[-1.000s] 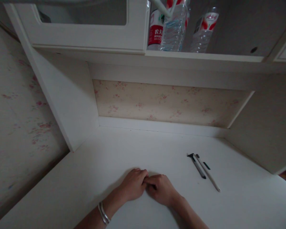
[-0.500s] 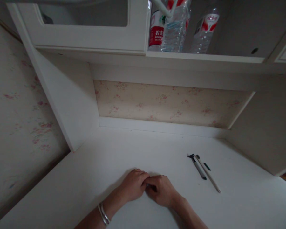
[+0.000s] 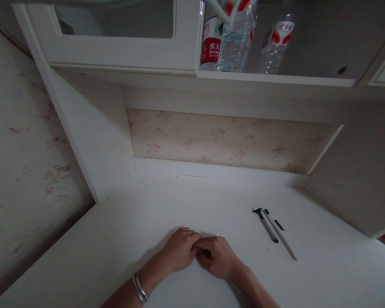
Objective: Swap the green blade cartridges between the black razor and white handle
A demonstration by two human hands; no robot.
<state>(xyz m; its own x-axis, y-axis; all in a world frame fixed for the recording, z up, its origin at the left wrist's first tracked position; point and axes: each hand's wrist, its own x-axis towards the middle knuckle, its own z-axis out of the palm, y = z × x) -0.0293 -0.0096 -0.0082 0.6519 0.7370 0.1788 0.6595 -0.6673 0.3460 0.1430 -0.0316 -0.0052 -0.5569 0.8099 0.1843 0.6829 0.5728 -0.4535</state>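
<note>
My left hand point(image 3: 180, 249) and my right hand point(image 3: 218, 256) rest side by side on the white desk point(image 3: 115, 239), knuckles up and fingers curled under, touching each other at the fingertips. A small dark thing shows under the right hand's fingers; I cannot make out what it is. Silver bangles point(image 3: 139, 288) circle my left wrist. To the right of my hands lie a dark pen point(image 3: 267, 226), a thin white pen point(image 3: 281, 236) and a small dark cap point(image 3: 278, 224), all apart from both hands.
A white cabinet with a glass door point(image 3: 115, 38) hangs above the desk. On its open shelf stand plastic water bottles point(image 3: 235, 40) with red labels. Flowered wallpaper point(image 3: 224, 139) backs the alcove, with white side panels at left and right.
The view has drifted slightly. Both hands stay in the same place on the desk, still closed and touching.
</note>
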